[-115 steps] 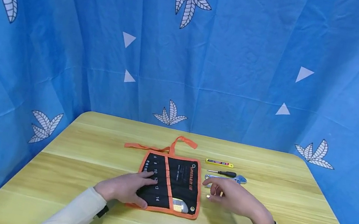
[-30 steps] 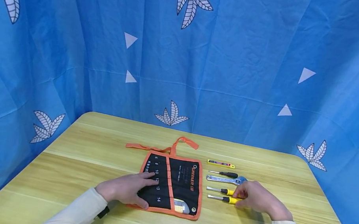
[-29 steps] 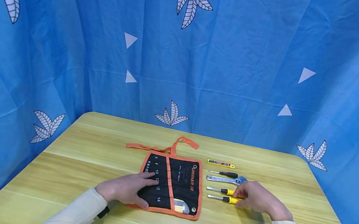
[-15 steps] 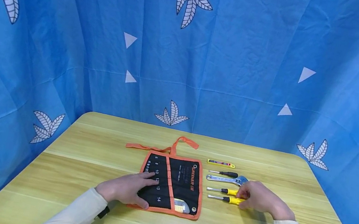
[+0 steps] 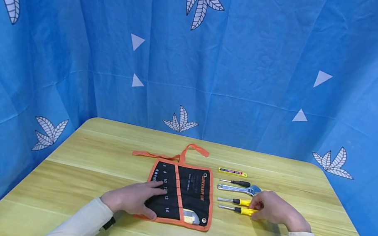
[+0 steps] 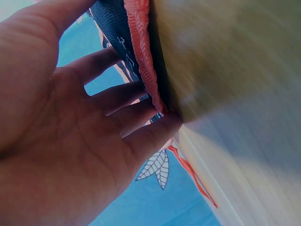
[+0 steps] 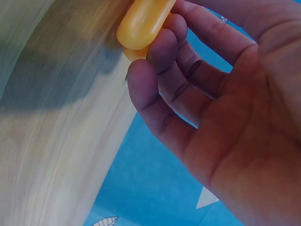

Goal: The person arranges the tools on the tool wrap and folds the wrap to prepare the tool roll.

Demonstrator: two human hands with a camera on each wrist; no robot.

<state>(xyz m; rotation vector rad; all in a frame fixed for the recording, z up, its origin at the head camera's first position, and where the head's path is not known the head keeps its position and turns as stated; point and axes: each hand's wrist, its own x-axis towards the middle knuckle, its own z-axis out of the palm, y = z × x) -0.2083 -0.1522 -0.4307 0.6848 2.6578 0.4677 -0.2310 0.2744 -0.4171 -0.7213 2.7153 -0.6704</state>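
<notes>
My left hand [image 5: 133, 197] rests on the left half of a black tool pouch [image 5: 192, 194] with orange trim, fingers spread. In the left wrist view its fingers [image 6: 141, 129] lie straight along the pouch's edge. To the right, my right hand [image 5: 275, 209] pinches the yellow handle of the nearer slotted screwdriver [image 5: 244, 211]. A second yellow-handled screwdriver [image 5: 243, 202] lies parallel just behind it, its handle end hidden by the fingers. The right wrist view shows a yellow handle [image 7: 143, 28] at the curled fingertips. A grey and yellow utility knife [image 5: 191, 217] sits in the pouch's near pocket.
Behind the yellow screwdrivers lie an adjustable wrench [image 5: 233, 189], a small black-handled screwdriver [image 5: 242, 183] and a flat yellow case [image 5: 232, 172]. Orange ties [image 5: 157, 156] trail from the pouch's far edge. A blue patterned curtain [image 5: 259, 63] surrounds the wooden table [image 5: 92, 151].
Since the oldest frame, my right hand has moved right and two yellow screwdrivers now lie beside the wrench. Lately it has slid slightly right along the handles. The left hand stays put.
</notes>
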